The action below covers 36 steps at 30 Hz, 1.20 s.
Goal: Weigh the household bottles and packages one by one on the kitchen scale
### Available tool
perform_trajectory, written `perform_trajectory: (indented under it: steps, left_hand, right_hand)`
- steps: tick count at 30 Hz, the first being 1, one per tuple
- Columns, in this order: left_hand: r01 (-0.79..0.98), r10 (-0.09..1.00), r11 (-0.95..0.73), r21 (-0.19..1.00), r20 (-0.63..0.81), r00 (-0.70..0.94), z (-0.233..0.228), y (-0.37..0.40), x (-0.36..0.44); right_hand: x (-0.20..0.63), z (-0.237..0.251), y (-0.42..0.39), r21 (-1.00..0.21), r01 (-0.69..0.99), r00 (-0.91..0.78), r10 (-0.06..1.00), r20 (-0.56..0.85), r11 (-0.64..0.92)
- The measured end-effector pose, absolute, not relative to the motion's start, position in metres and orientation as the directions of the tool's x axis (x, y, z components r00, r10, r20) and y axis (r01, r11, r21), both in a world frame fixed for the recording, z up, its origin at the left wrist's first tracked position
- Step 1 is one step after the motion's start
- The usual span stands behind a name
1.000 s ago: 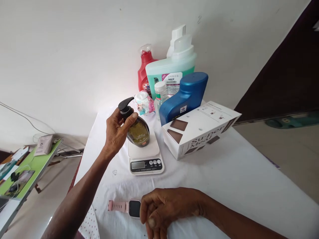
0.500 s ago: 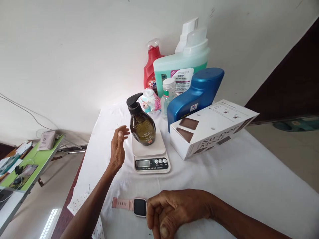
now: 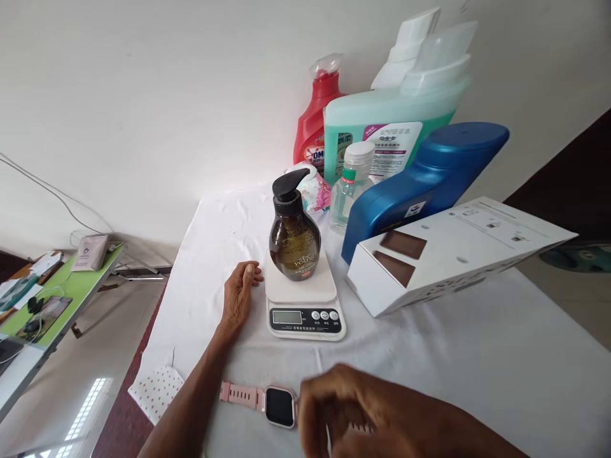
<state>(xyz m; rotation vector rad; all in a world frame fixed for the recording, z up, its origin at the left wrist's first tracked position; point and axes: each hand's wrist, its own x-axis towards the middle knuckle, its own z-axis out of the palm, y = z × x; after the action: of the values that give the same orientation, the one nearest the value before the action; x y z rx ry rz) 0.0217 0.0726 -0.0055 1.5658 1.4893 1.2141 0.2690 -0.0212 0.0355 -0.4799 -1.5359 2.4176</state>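
Note:
My left hand (image 3: 241,289) rests on the white cloth with nothing in it, its fingertips close to the left edge of a white kitchen scale (image 3: 279,292). On the scale's plate stands a dark brown pump bottle (image 3: 294,245) with a black pump head. My right hand (image 3: 353,407) is bent and blurred by motion at the bottom of the head view. Just left of it lies a smartwatch (image 3: 280,407) with a pink strap. The right hand hides part of the strap, and its grip cannot be made out.
Behind the scale stand a red detergent bottle (image 3: 319,121), a large green liquid bottle (image 3: 367,111), a small clear bottle (image 3: 351,191) and a wipes pack (image 3: 312,189). To the right are a blue bottle (image 3: 429,181) and a white box (image 3: 458,248). A dotted cloth (image 3: 155,388) lies lower left.
My left hand has come down onto the cloth beside the scale, fingers less spread. My right hand has shifted slightly right and blurred. The view has moved, so the table things appear farther right.

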Motion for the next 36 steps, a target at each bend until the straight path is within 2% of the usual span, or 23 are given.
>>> perform_trajectory:
  steps: [3, 5, 8, 18, 25, 36]
  left_hand:
    - [0.386, 0.982, -0.143, 0.911, 0.181, -0.063, -0.008, 0.073, 0.02]
    - [0.394, 0.981, -0.144, 0.908, 0.184, -0.065, -0.008, 0.073, 0.02]
    - [0.412, 0.979, -0.149, 0.899, 0.193, -0.067, -0.007, 0.072, 0.02]
    - [0.429, 0.975, -0.174, 0.887, 0.216, -0.052, -0.004, 0.071, 0.021]
    - [0.427, 0.975, -0.169, 0.888, 0.215, -0.061, -0.005, 0.073, 0.021]
    - [0.466, 0.972, -0.177, 0.867, 0.228, -0.056, -0.002, 0.071, 0.022]
  right_hand:
    - [0.27, 0.039, -0.013, -0.984, 0.033, -0.762, 0.632, -0.138, -0.175]
    - [0.269, 0.027, -0.012, -0.993, 0.104, -0.702, 0.704, -0.11, -0.052]
    - [0.266, 0.005, -0.016, -0.994, 0.105, -0.664, 0.742, -0.087, -0.023]
    - [0.262, 0.001, -0.032, -0.987, 0.149, -0.649, 0.759, -0.053, 0.059]
    - [0.266, -0.003, -0.042, -0.99, 0.134, -0.626, 0.778, -0.057, 0.036]
    - [0.265, -0.007, -0.038, -0.983, 0.1, -0.622, 0.781, 0.058, 0.152]
